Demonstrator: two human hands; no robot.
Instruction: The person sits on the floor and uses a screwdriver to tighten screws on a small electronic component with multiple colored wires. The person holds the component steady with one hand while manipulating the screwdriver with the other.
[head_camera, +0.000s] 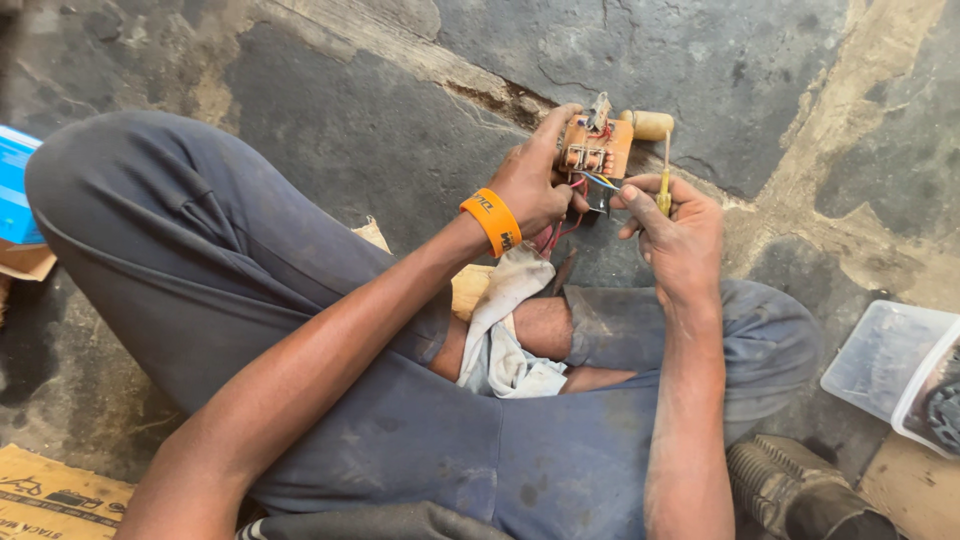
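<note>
My left hand (535, 180), with an orange wristband, grips a small brown electrical part (596, 148) with copper windings, metal terminals and red and blue wires hanging from it. My right hand (672, 232) pinches a thin yellow-handled tool (664, 185) upright, its tip close to the part's wires. Both hands are held above my crossed legs in dark grey trousers. A white cloth (500, 330) lies on my lap under the hands.
A pale wooden handle (648, 124) lies on the cracked concrete floor just behind the part. Clear plastic containers (890, 365) stand at the right. A dark ribbed object (790, 490) lies at bottom right. Cardboard (50, 495) sits bottom left, a blue box (15, 190) at left.
</note>
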